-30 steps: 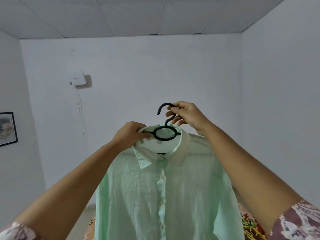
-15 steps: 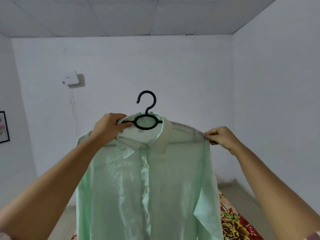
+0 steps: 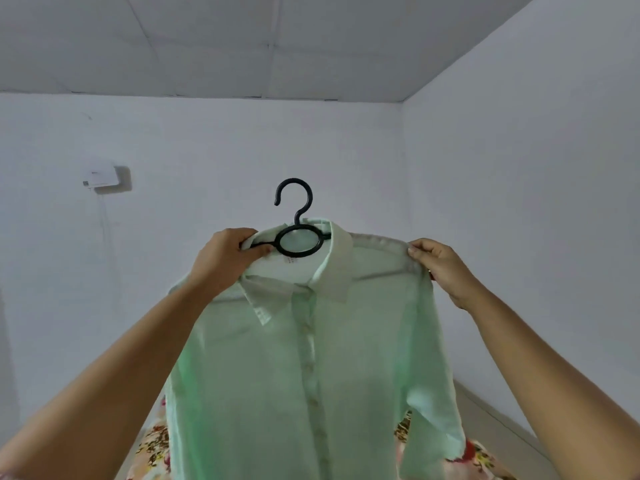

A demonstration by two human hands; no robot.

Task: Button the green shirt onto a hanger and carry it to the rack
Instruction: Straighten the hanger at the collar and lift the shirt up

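Observation:
A pale green shirt (image 3: 304, 375) hangs buttoned down its front on a black plastic hanger (image 3: 298, 242), held up in front of me at chest height. The hanger's hook (image 3: 294, 195) points up, free of any rail. My left hand (image 3: 225, 261) grips the hanger's left arm together with the collar edge. My right hand (image 3: 440, 265) pinches the shirt's right shoulder seam over the hanger's end. The shirt's lower part runs out of the frame's bottom.
White walls stand ahead and to the right, under a tiled ceiling. A small white box (image 3: 100, 176) with a hanging cord is fixed on the far wall at left. A floral bedspread (image 3: 156, 445) shows below the shirt on both sides. No rack is in view.
My right hand left the hanger's hook and moved out to the shirt's right shoulder, which it now pinches. The shirt has spread wider on the hanger. My left hand kept its hold.

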